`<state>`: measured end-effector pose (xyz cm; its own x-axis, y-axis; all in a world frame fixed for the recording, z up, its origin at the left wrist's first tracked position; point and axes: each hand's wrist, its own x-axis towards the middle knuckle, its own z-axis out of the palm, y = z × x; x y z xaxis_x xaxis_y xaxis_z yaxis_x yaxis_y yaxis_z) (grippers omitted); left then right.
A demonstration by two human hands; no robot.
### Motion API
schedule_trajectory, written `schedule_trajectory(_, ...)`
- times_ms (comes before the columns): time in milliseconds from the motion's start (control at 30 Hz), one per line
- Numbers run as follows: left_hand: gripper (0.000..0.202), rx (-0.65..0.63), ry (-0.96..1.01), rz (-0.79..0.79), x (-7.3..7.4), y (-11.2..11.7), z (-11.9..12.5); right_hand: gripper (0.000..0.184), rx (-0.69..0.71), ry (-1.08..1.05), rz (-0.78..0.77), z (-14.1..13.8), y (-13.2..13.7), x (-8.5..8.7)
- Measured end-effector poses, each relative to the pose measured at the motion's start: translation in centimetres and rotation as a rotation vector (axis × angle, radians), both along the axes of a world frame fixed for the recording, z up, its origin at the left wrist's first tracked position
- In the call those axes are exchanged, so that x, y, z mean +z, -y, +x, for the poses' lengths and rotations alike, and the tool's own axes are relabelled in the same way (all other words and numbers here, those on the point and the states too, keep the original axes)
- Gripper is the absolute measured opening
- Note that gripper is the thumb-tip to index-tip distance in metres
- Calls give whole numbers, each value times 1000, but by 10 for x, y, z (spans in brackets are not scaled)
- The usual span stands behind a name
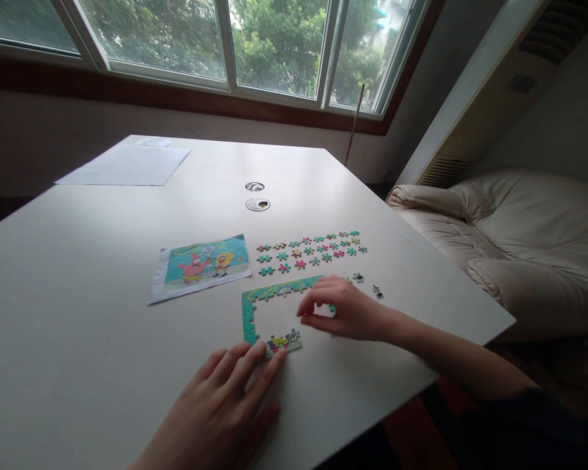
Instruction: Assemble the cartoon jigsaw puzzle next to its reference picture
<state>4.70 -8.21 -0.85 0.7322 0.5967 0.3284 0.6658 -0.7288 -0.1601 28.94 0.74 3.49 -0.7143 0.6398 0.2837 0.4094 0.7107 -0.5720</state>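
A partly joined jigsaw puzzle border [248,314], mostly teal, lies on the white table. My left hand [235,385] rests on its bottom left corner, fingers stretched out and the fingertips touching the bottom strip of puzzle pieces [293,338]. My right hand [340,307] hovers over the border's right part, fingers curled, thumb and index tips slightly apart with nothing visible between them. It hides much of the border's right side. Beyond it, loose puzzle pieces [300,264] lie in rows. Two separate pieces, one a dark and white puzzle piece [377,292], lie right of the hand.
A printed picture sheet [206,262] with cartoon figures lies left of the rows. Farther back are two round discs or table fittings [258,205] and a white paper sheet [127,164]. A beige leather sofa [529,241] stands at the right, past the table edge.
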Motion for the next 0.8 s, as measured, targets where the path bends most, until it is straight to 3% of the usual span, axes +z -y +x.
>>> schedule_trajectory(200,32,10,137,79,1,5,10,20,-268,134,-132,59,-30,34)
schedule_trajectory(333,31,-130,28,88,0,7,21,27,-401,272,-171,100,-51,36)
schedule_trajectory(433,37,-130,33,98,-10,8,30,30,-446,357,-240,121,-61,31)
schedule_trajectory(567,39,-63,17,86,-15,10,38,32,-415,427,-365,129,-65,25)
schedule_trajectory(700,37,-64,-30,23,-5,12,40,35,-338,423,-450,120,-62,21)
schedule_trajectory(800,37,-73,-7,66,-1,11,40,37,-304,428,-455,112,-60,17)
